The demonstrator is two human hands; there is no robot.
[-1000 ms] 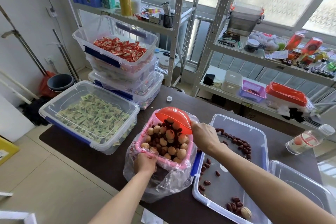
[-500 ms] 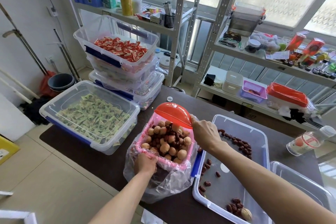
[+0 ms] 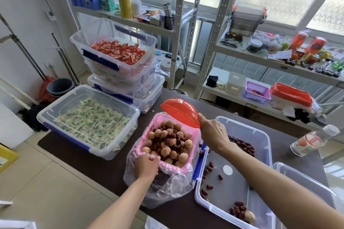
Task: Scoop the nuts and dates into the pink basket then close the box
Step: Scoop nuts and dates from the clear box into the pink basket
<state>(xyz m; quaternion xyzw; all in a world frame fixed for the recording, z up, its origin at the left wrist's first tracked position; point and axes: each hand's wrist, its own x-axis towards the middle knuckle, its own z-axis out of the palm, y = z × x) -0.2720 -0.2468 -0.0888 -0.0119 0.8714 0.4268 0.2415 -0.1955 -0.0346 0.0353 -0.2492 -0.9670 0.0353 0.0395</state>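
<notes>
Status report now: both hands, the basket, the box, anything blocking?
Left hand grips pink basket rim. Right hand holds red scoop above it. Box open, dates remain. Nothing blocking.

Basket (image 3: 193, 136) of nuts (image 3: 168, 145) mid-tabletop (image 3: 104, 165), box (image 3: 260, 135) just right of it, scoop (image 3: 180, 112) above basket's far edge, lidded tub (image 3: 89, 117) left, stacked tubs (image 3: 119, 65) behind, bottle (image 3: 312, 140) far right

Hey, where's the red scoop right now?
In the head view, the red scoop is near the centre, held in the right hand, tipped up over the far end of the pink basket, left of the clear box.
</notes>
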